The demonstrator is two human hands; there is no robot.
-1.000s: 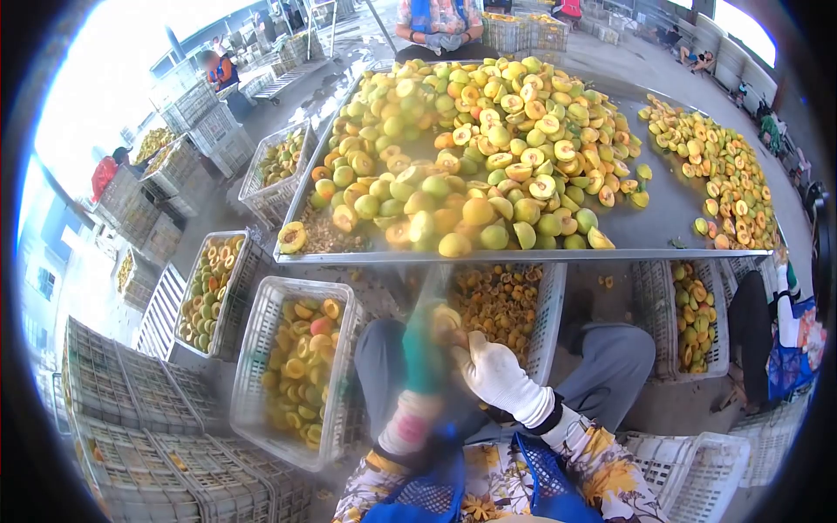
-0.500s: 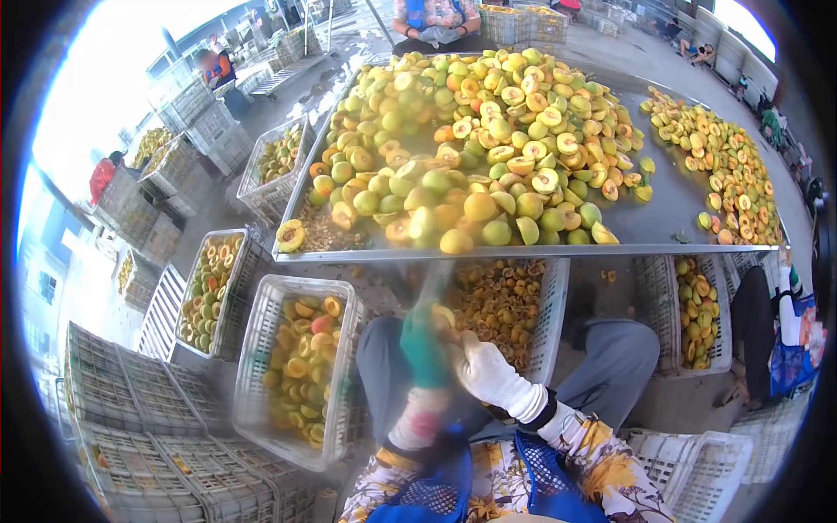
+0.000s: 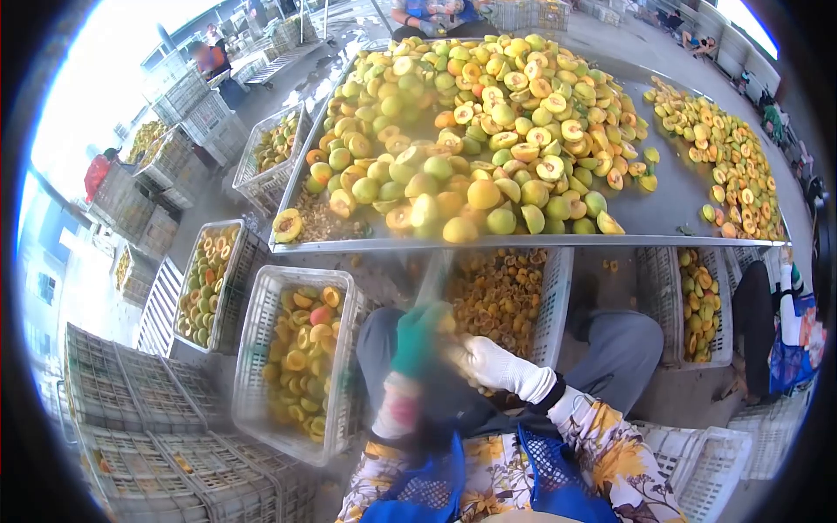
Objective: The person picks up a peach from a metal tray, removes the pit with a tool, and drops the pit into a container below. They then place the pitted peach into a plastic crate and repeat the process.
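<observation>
My left hand (image 3: 417,338), in a green glove, and my right hand (image 3: 488,364), in a white glove, are pressed together over my lap. They are closed around a small yellow fruit (image 3: 452,343) that is blurred and mostly hidden. Right behind them stands a white crate of fruit pits (image 3: 500,296) under the table edge. A steel table (image 3: 671,205) ahead carries a big heap of yellow-green peaches and cut halves (image 3: 471,131).
A white crate of peach halves (image 3: 301,357) stands at my left knee, another crate (image 3: 209,279) further left. Empty crates (image 3: 131,436) are stacked at lower left. A crate of halves (image 3: 697,305) and a seated person (image 3: 767,322) are on the right. Other people sit at the table's far end.
Both hands have moved slightly down and toward me while staying together on the fruit. The view has tilted a little, so the table appears higher.
</observation>
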